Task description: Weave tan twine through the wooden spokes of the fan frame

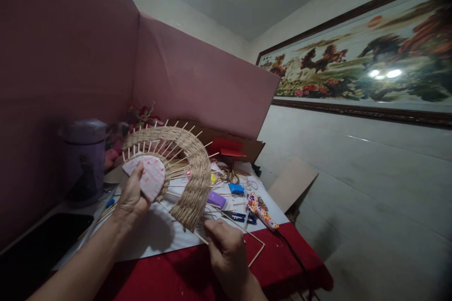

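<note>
A half-round woven fan [199,164] of twisted tan cord on thin wooden sticks is held up over the table. My left hand [132,197] grips its white, red-dotted fabric centre [153,176], thumb on top and fingers hidden beneath. Sticks spread outward from this centre, through the wide woven band, and stick out past its edge. At the band's lower right end, my right hand [228,247] is closed with its fingers curled, beside the tip of the lowest stick. What lies between those fingers is hidden.
On the white sheet [144,240] over a red cloth [176,273] lie a blue packet [236,189], a purple packet [216,200], blue-handled snips [243,217], and a flower-patterned glue gun [261,211] with a cord. A purple tumbler [84,164] and a dark phone-like slab [45,240] are left.
</note>
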### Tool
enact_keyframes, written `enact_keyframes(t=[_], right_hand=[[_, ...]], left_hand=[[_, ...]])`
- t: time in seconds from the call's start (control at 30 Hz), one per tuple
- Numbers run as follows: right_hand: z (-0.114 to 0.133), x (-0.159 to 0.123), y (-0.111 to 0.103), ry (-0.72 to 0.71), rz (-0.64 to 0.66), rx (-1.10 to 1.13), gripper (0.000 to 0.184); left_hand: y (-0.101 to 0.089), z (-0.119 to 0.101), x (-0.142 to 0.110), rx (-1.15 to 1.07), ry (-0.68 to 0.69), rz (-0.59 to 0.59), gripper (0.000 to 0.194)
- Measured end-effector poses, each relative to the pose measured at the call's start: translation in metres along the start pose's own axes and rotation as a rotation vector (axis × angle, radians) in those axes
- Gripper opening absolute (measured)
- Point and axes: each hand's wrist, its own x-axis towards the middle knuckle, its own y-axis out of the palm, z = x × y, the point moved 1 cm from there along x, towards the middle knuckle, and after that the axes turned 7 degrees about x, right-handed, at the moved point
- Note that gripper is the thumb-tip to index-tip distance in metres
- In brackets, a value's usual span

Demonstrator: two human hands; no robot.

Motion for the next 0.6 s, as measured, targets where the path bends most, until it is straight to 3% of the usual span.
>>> enact_keyframes(t=[0.2,0.37,0.6], right_hand=[[0.006,-0.015,0.010,-0.049,-0.067,0.050,0.026],[0.015,-0.024,0.018,-0.081,-0.116,-0.043,0.022],[0.025,-0.015,0.006,-0.058,-0.098,-0.124,0.021]], left_hand=[[0.001,0.001,0.003,-0.014,0.105,-0.010,0.020],[0.003,0.003,0.002,-0.004,0.126,-0.031,0.020],[0.004,0.004,0.000,0.026,0.135,-0.037,0.017]])
